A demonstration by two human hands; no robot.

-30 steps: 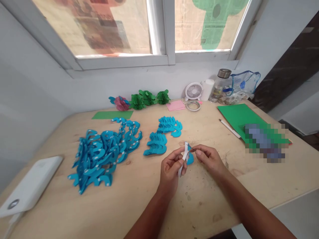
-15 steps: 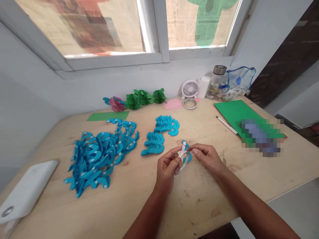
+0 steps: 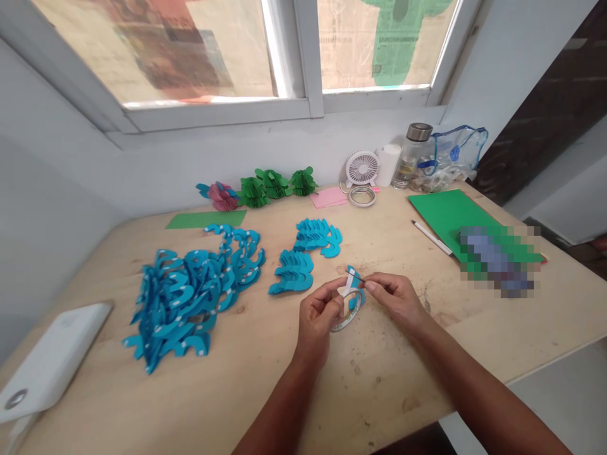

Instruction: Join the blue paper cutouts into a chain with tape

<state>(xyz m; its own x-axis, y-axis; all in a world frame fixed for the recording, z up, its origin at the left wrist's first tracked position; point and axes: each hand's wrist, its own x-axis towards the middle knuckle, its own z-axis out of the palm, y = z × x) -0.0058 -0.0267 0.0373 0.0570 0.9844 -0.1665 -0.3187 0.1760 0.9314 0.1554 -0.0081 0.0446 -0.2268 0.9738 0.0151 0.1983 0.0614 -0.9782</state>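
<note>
My left hand (image 3: 317, 321) is closed on a roll of white tape (image 3: 351, 316), which it holds upright on edge. A short loose strip of tape (image 3: 349, 283) sticks up from the roll beside the left forefinger. Pinched in my right hand (image 3: 397, 299) is a thin dark pointed tool (image 3: 353, 276), whose tip crosses the tape strip; its exact kind is too small to tell. Behind the roll lies a blue curved paper piece (image 3: 353, 304), partly hidden by the tape. Two stacks of folded blue paper pieces (image 3: 294, 272) stand just beyond my left hand.
At left is a large heap of blue paper pieces with white tabs (image 3: 184, 297), near a white power bank (image 3: 57, 357). Green paper sheets (image 3: 455, 215) and a pen (image 3: 431, 237) lie right. Along the back stand green paper ornaments (image 3: 272, 184), a small fan (image 3: 362, 169) and a bottle (image 3: 411, 158).
The tape roll has tilted slightly, and the dark tool lies a little lower across the tape strip. Both hands are almost in the same place.
</note>
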